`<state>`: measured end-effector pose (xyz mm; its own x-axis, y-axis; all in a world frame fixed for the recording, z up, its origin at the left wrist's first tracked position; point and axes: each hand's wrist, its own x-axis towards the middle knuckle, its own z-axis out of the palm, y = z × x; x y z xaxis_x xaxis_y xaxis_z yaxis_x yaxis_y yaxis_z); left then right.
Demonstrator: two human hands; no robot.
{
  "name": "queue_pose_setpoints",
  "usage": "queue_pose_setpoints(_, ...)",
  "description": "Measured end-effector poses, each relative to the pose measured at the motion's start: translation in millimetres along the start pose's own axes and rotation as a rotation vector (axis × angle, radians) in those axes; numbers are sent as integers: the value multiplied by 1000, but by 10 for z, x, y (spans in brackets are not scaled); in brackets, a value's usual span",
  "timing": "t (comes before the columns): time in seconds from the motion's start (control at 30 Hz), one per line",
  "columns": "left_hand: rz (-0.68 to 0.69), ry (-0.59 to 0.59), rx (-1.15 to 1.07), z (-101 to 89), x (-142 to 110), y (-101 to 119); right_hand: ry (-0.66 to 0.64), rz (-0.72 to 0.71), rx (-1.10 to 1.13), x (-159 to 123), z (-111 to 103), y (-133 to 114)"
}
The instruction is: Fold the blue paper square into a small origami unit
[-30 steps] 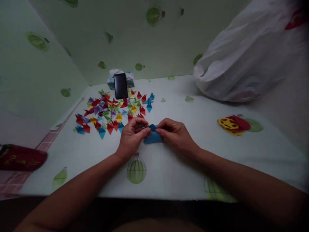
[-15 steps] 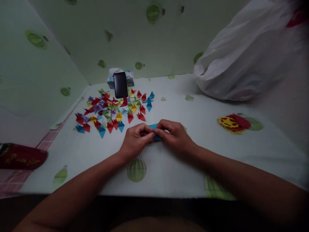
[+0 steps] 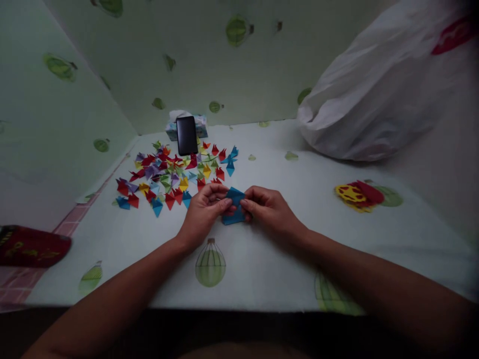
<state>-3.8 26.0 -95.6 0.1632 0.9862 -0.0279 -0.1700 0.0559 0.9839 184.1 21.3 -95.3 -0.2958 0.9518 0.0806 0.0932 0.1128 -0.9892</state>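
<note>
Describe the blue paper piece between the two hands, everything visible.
The blue paper is a small folded piece, plain blue and matte, with a pointed corner at the top and creased edges. It is held just above the white cloth near the pile of folded pieces. The left hand and right hand pinch its opposite sides, covering part of it.

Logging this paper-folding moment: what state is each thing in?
blue paper: partly folded, pinched by both hands
left hand: gripping the paper
right hand: gripping the paper
folded pieces: scattered loose on the table
phone: screen dark, propped up
plastic bag: bulging, slumped
</note>
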Motion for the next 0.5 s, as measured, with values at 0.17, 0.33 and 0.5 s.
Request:
queue_pose_setpoints(0.17,30,-25,6,1,-4,-20,24,15,37,11,-13,6)
queue_pose_setpoints(0.33,-12,-34,35,18,-15,7,4,18,38,-7,-10,-11)
queue_pose_setpoints(0.5,3,11,52,23,-31,18,1,-9,96,-11,11,-11)
